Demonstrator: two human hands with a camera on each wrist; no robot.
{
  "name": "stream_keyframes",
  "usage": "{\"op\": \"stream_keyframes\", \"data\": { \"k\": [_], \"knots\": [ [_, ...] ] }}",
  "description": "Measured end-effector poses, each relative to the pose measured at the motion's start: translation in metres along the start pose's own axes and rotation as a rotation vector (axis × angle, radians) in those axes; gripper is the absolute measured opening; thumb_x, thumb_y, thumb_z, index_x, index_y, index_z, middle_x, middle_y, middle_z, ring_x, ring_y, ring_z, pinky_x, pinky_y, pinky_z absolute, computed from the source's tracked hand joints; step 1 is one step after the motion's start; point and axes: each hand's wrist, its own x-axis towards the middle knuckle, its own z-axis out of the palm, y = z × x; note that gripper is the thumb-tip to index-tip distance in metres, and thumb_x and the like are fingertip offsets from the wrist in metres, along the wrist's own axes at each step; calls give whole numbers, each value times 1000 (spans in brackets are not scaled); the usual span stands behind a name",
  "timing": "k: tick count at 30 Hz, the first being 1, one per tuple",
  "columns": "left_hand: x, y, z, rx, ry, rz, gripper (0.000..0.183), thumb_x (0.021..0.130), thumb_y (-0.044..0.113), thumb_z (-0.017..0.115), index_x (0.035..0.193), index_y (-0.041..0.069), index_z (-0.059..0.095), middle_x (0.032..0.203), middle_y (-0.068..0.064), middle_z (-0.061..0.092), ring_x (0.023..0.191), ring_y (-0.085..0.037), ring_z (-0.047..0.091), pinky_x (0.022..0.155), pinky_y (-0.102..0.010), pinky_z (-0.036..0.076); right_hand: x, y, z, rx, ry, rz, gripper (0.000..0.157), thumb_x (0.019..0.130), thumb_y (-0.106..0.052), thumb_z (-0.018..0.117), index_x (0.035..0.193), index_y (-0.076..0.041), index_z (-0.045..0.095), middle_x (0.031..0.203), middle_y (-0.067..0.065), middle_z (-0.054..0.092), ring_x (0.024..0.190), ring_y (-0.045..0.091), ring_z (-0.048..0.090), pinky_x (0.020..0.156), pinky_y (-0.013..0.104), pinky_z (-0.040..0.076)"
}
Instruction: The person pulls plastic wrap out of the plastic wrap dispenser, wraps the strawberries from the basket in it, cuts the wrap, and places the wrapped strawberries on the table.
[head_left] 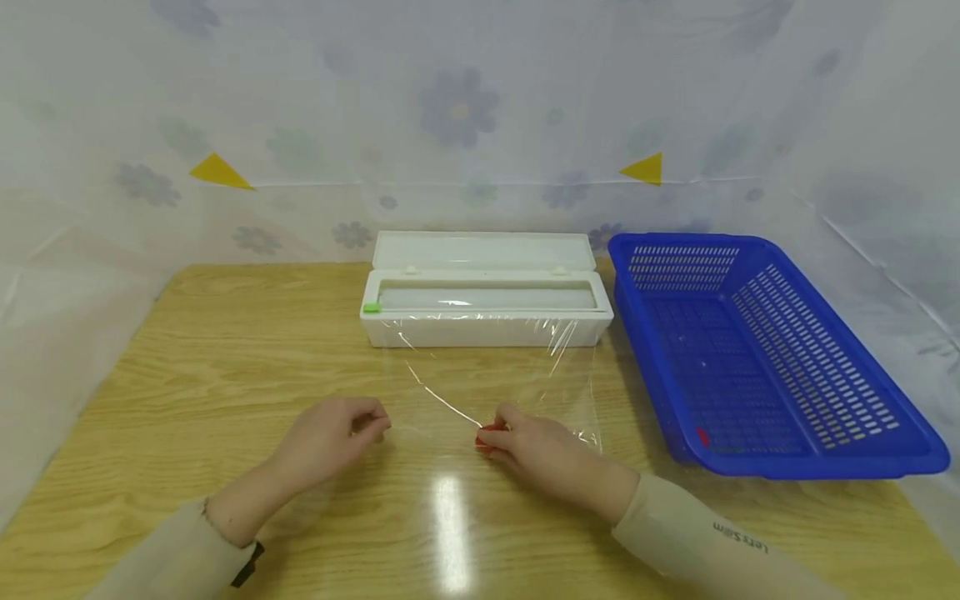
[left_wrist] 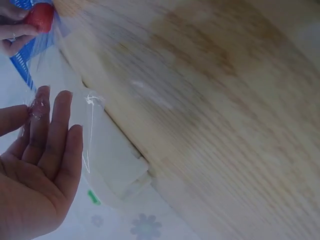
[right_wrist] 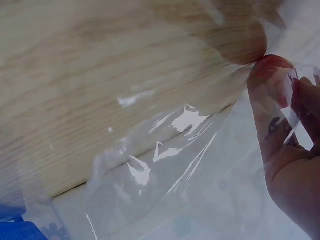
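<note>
Clear cling film (head_left: 450, 379) stretches forward from a white dispenser box (head_left: 491, 332) with a raised lid. My left hand (head_left: 330, 437) pinches an edge or corner of the film between thumb and index finger (left_wrist: 40, 107); its other fingers are extended. My right hand (head_left: 547, 454) grips a small red rounded thing like a strawberry (left_wrist: 41, 17) between thumb and fingers, just above the table. Film lies over that red strawberry-like thing (right_wrist: 272, 75) and part of the fingers in the right wrist view. A film roll (head_left: 487, 298) shows inside the box.
A blue slotted basket (head_left: 652, 367) stands to the right, with a small red spot (head_left: 702, 437) at its near corner. On the box's left end sits a green slider (head_left: 372, 308). A flowered curtain (head_left: 457, 108) bearing two yellow triangles hangs behind the wooden table (head_left: 225, 358).
</note>
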Motion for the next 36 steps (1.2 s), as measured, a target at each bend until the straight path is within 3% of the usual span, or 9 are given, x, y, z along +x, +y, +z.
{"op": "stream_keyframes", "data": {
  "k": [6,10,13,15,18,20,23,29,36],
  "knots": [
    [1,4,-1,-91,-25,-91,15,92,16,55,91,9,69,85,-3,69,73,-12,58,64,-27,48,6,6,-2,105,-85,62,16,91,-21,60,101,-16,71,88,-4,53,67,5,54,58,17,46],
    [-3,12,1,-98,99,-97,21,90,7,52,108,6,64,113,-12,63,97,-24,59,74,-37,50,11,8,-5,164,-137,88,20,90,-16,61,107,-11,71,86,-4,52,71,4,54,63,16,47],
    [-6,24,8,-35,212,41,24,83,-1,56,104,6,63,111,-10,62,100,-25,59,77,-39,51,15,10,-7,197,-170,102,19,90,-15,61,105,-11,72,84,-5,51,72,3,53,64,17,47],
    [-6,35,16,19,208,179,20,79,-3,59,95,7,64,101,-4,64,95,-20,61,77,-36,52,17,12,-8,220,-185,115,17,90,-15,60,102,-12,73,82,-5,50,71,3,50,64,17,45],
    [-3,50,32,91,84,345,15,78,0,62,89,9,66,90,2,66,89,-14,62,81,-31,52,21,16,-9,260,-201,139,16,90,-15,60,98,-13,73,80,-7,48,70,3,47,65,17,43],
    [1,57,44,143,-5,399,14,79,2,61,90,9,66,91,2,67,92,-14,61,83,-29,50,23,20,-8,301,-198,148,15,89,-14,61,97,-12,74,78,-5,49,70,4,46,65,18,43],
    [7,62,58,223,-56,432,18,78,3,60,94,9,67,94,1,68,96,-16,61,86,-29,50,26,25,-7,395,-205,209,15,88,-13,63,98,-9,73,79,-3,55,71,5,48,65,18,43],
    [19,63,76,272,7,356,22,81,3,58,103,6,60,98,-4,60,90,-18,59,77,-31,52,31,30,-6,577,-212,383,11,85,-11,66,93,-6,71,82,0,68,69,5,55,62,18,48],
    [32,60,83,269,-41,231,34,85,7,55,119,2,53,108,-9,61,94,-22,62,76,-32,54,34,34,-10,547,-227,429,12,86,-17,66,90,-8,73,82,0,70,70,6,54,64,21,47]
  ]
}}
